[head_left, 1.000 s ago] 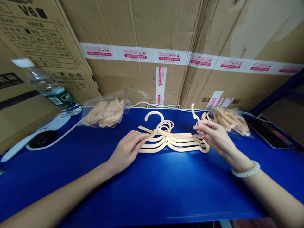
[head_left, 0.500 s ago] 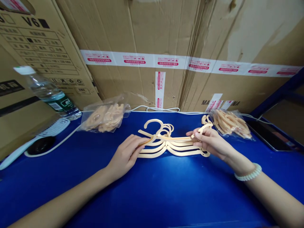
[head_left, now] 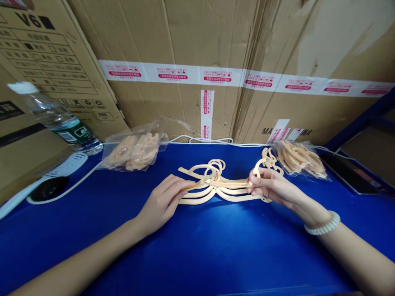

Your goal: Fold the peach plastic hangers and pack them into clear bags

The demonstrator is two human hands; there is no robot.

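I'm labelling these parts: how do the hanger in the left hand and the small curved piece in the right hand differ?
Size: the hanger is much longer than the small curved piece. Shape: the hanger has a hook and two arms, while the small curved piece shows only a short bend. Both are pale cream.

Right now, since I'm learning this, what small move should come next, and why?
Probably press the small curved piece onto the held hanger: the right hand holds it at the hanger's arm tip, and the left hand grips the other arm. I can't tell whether piece and tip are joined.
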